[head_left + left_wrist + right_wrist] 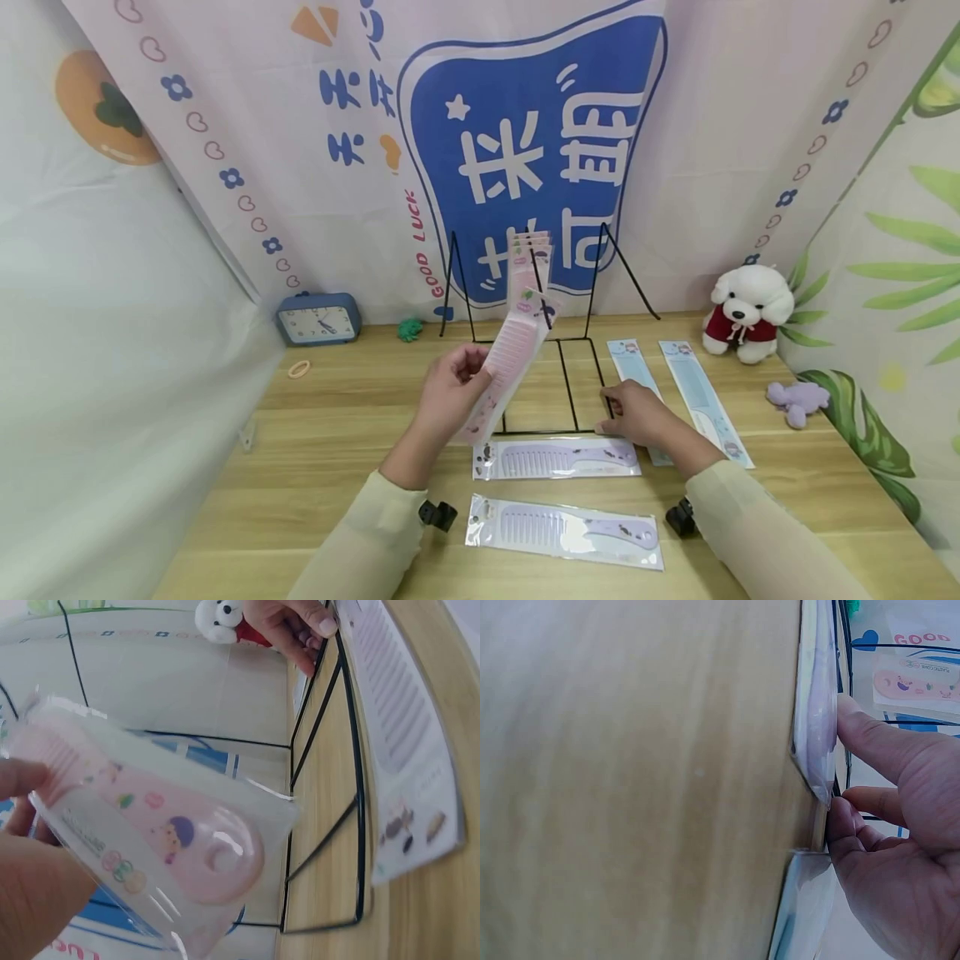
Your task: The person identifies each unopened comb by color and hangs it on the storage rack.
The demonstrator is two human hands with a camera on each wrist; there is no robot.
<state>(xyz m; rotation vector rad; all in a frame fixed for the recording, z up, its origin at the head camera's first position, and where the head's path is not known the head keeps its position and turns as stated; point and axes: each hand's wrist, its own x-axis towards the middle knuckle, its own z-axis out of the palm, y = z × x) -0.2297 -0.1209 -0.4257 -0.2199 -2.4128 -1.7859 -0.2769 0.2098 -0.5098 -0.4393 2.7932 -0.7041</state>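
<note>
My left hand pinches a pink comb in a clear packet, tilted, its upper end at the front prong of a black wire rack. Whether the prong passes through that packet's hole I cannot tell. Behind it, several more pink comb packets hang on the prong. At the right front corner of the rack's base, my right hand grips the wire between thumb and fingers. In the left wrist view the comb's pink handle shows its printed figure and round hole.
Two purple comb packets lie in front of the rack. To its right lie two blue packets, one partly under my right arm. A blue clock, green figure, ring, white plush dog and purple toy stand around.
</note>
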